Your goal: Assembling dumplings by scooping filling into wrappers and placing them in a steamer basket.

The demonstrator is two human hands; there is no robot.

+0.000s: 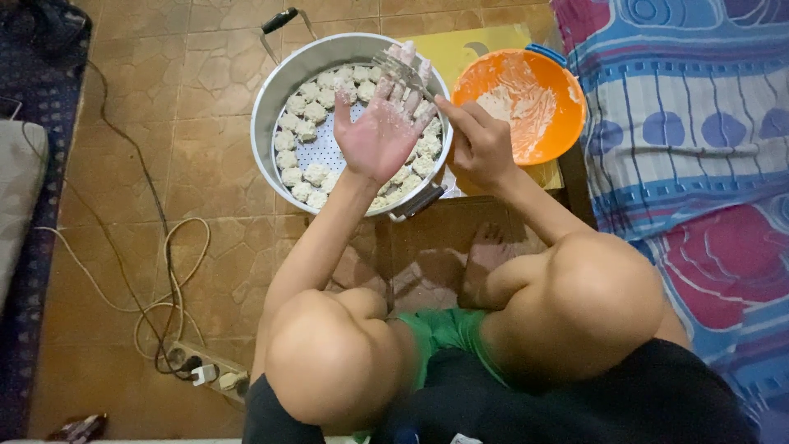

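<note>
Metal fork (400,70) over pale, lumpy dumplings (306,131), floury hands.

Tight over the pot, open floor to my left

My left hand (380,131) hovers palm-up above the steamer pot (283,78), packed with dumplings (306,131) beneath it; my right hand (478,146) and its fork (400,70) crowd just beside. Beyond that the orange bowl (567,115) blocks; leftward, bare tiles, then cables (168,271).

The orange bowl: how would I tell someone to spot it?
Find the big metal steamer pot on the tiled floor. Just right of it, behind the right hand, sits the orange bowl. It alone is bright orange, smeared with white paste.
</note>
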